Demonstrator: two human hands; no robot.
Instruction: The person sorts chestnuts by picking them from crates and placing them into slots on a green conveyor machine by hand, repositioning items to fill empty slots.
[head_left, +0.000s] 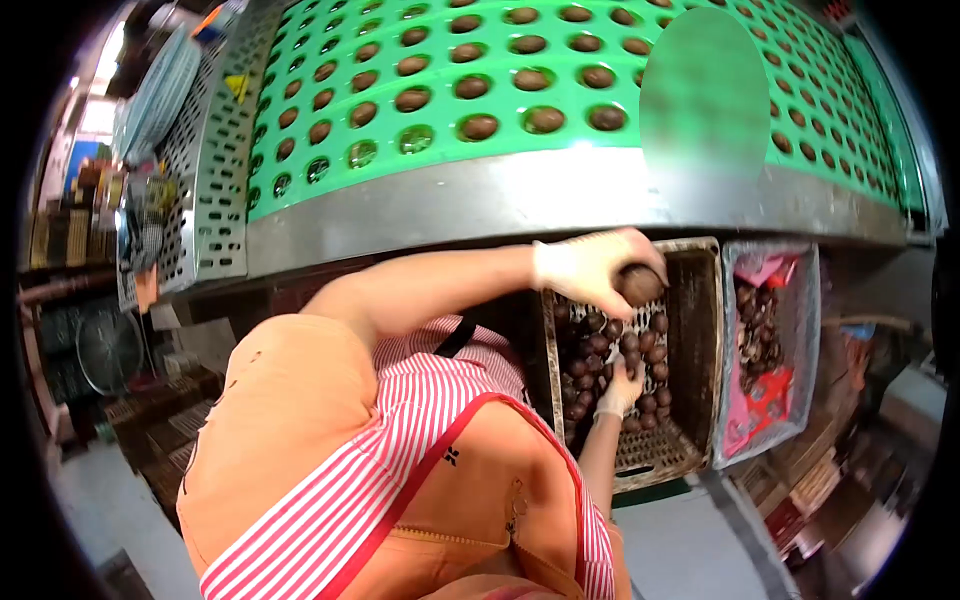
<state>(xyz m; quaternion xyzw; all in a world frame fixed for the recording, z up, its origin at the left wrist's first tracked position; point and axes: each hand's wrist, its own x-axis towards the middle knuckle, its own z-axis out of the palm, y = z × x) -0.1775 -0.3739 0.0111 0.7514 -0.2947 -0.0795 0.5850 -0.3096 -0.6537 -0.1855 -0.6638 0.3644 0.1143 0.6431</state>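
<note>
My left hand (612, 268), in a pale glove, is curled round a dark brown, egg-shaped object (640, 287) above a crate. Lower down, my right hand (622, 390), gloved too, reaches inside that brown plastic crate (692, 345). Its fingers are closed about one of the small brown round objects, partly hidden by the hand. Many more brown round objects (598, 343) lie on the slatted crate bottom around it. Whether they are eggs or fruit I cannot tell for certain.
Beyond a steel ledge (440, 208) lies a green belt (560, 75) with rows of oval holes, most holding brown objects. A grey crate (808, 340) with red and pink plastic and brown pieces stands at right. A perforated metal panel (215, 190) is at left.
</note>
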